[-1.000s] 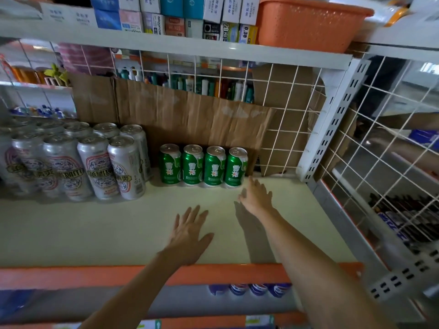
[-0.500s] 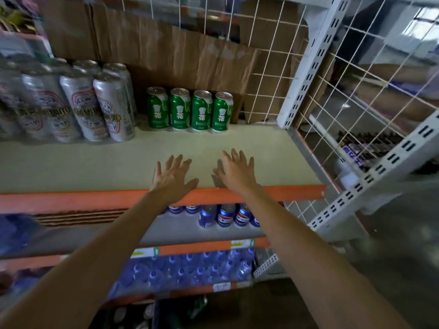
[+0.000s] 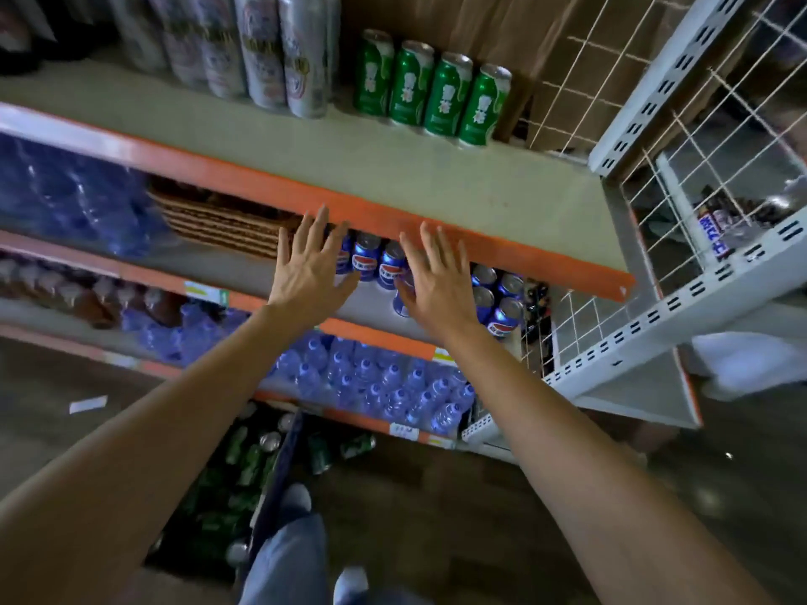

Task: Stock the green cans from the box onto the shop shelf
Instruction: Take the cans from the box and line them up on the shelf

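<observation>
Dim shop floor point(image 3: 436, 530) underfoot, and down by the feet the box point(image 3: 276, 469), green cans point(image 3: 244, 465) heaped loose inside (too dark and blurred for a count), two loose cans point(image 3: 321, 457) lying on their sides just beside it. Higher up, left hand point(image 3: 308, 272) and right hand point(image 3: 441, 283): both empty, fingers straight and spread, hovering before the orange edge point(image 3: 502, 251) and the blue cola cans point(image 3: 367, 260) beneath it. Contact with either, impossible to judge. Farther back on the shelf point(image 3: 436, 181), four stocked cans point(image 3: 432, 91), upright, one row, backed by cardboard point(image 3: 436, 19), just right of the tall silver cans point(image 3: 279, 50). Likely trouble: stooping blind toward that dark box and kicking the loose pair away; or, reaching in later, clipping the row's end can and toppling all four.
</observation>
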The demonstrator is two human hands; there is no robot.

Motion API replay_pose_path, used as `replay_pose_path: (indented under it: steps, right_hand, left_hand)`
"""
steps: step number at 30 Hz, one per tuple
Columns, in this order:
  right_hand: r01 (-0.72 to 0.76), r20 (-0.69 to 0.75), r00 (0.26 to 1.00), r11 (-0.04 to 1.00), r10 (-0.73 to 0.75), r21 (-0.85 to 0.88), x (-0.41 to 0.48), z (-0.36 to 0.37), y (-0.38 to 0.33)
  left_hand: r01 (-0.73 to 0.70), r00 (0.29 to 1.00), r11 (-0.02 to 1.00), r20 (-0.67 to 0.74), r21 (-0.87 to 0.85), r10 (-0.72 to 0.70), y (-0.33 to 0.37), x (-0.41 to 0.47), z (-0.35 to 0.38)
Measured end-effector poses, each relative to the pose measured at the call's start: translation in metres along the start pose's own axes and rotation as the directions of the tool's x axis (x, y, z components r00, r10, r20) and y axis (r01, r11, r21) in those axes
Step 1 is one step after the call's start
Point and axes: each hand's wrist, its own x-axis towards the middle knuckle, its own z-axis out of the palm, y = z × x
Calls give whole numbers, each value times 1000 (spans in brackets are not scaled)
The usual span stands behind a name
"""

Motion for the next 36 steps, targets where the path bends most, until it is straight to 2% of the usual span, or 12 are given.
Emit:
replay_pose_path:
  steps: [9,13,23,26,30,36]
  right_hand:
    - [195,189,960,977,-209,90,-21,33,-76]
    - [301,334,890,950,-311,81,-16,61,-135]
    - [431,519,719,883,-462,188,-7,148,-254]
    - [456,570,662,865,-486,208,-8,178,-272]
    - [483,597,620,847,-508,220,-2,226,-284]
    - [517,659,560,833,-502,196,-11,341,-285]
  left_hand:
    - [285,955,957,69,55,-288,-75,-111,-6]
    - [429,896,899,80,91,-436,-126,-160,-5]
    - [595,764,791,206,141,-611,-237,-237,22]
    - [629,728,767,250,128,-639,-254,-256,40]
    - [681,648,714,320,166,-692,-283,-280,79]
    - [755,545,633,374,169,-750,-317,-317,173]
